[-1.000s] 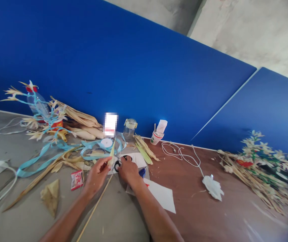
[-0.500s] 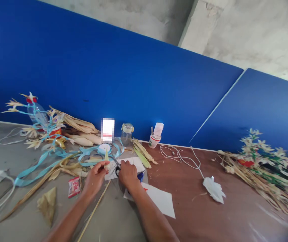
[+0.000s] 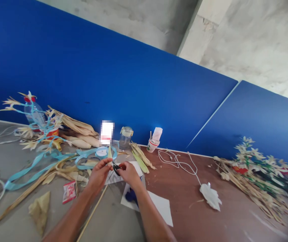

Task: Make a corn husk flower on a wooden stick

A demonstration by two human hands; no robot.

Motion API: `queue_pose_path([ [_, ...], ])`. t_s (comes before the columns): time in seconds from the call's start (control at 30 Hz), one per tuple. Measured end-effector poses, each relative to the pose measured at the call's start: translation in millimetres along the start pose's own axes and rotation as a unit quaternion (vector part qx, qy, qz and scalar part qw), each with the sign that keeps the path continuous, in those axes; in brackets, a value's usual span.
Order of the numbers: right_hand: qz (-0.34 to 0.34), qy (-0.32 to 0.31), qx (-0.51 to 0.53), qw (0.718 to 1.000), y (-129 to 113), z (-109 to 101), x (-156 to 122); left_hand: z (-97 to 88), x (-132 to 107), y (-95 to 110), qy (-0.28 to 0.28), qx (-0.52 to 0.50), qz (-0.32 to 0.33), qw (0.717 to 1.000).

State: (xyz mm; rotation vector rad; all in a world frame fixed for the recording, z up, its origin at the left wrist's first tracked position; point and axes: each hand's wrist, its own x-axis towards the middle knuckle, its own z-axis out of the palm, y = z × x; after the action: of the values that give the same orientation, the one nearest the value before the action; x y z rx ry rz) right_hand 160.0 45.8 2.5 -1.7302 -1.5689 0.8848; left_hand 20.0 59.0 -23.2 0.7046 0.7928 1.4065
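Note:
My left hand (image 3: 98, 174) is closed in a pinch on a narrow pale strip of corn husk (image 3: 109, 153) that points upward. My right hand (image 3: 129, 173) is closed on small black-handled scissors (image 3: 116, 167), lifted off the table and held against the base of the strip. Both hands meet above white paper sheets (image 3: 160, 208) on the table. A thin bamboo stick (image 3: 93, 211) lies under my left forearm.
Light blue ribbon (image 3: 35, 161), husk pieces and a husk-flower bottle (image 3: 34, 112) crowd the left. A glass jar (image 3: 125, 136), a paper cup (image 3: 152, 144), a white cable (image 3: 181, 163) and a bundle of husk flowers (image 3: 257, 171) lie along the blue wall. A red sachet (image 3: 68, 191) lies near my left arm.
My right hand has picked the scissors up off the paper and brought them to the husk strip. My left hand has risen slightly with the strip. A blue object on the paper is now uncovered.

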Motion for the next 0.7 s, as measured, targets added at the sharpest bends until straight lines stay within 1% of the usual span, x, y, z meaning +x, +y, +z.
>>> queue_pose_path([
  [0.07, 0.032, -0.035, 0.09, 0.995, 3, 4, 2, -0.4, -1, 2, -0.007, -0.046, -0.015, 0.999],
  [0.17, 0.103, -0.093, 0.21, 0.968, 2, 10, 1, 0.7, -2, 7, -0.01, -0.093, -0.018, 0.995],
  [0.23, 0.127, -0.121, 0.262, 0.949, -3, 13, -3, 2.3, -3, 9, -0.016, -0.11, -0.017, 0.994],
  [0.27, 0.128, -0.133, 0.281, 0.942, -5, 15, -6, 3.0, -4, 10, -0.019, -0.113, -0.019, 0.993],
  [0.37, 0.102, -0.148, 0.313, 0.933, -13, 17, -12, 4.2, -9, 12, -0.029, -0.105, -0.045, 0.993],
  [0.47, 0.089, -0.142, 0.336, 0.927, -16, 18, -16, 3.2, -10, 12, -0.038, -0.1, -0.058, 0.993],
  [0.57, 0.112, -0.166, 0.339, 0.919, -16, 16, -17, 1.1, -6, 13, -0.028, -0.116, -0.021, 0.993],
  [0.63, 0.12, -0.192, 0.316, 0.921, -16, 13, -18, -0.8, -1, 14, -0.018, -0.126, 0.011, 0.992],
  [0.7, 0.114, -0.216, 0.287, 0.926, -15, 9, -19, -3.5, 3, 17, -0.01, -0.135, 0.032, 0.99],
])
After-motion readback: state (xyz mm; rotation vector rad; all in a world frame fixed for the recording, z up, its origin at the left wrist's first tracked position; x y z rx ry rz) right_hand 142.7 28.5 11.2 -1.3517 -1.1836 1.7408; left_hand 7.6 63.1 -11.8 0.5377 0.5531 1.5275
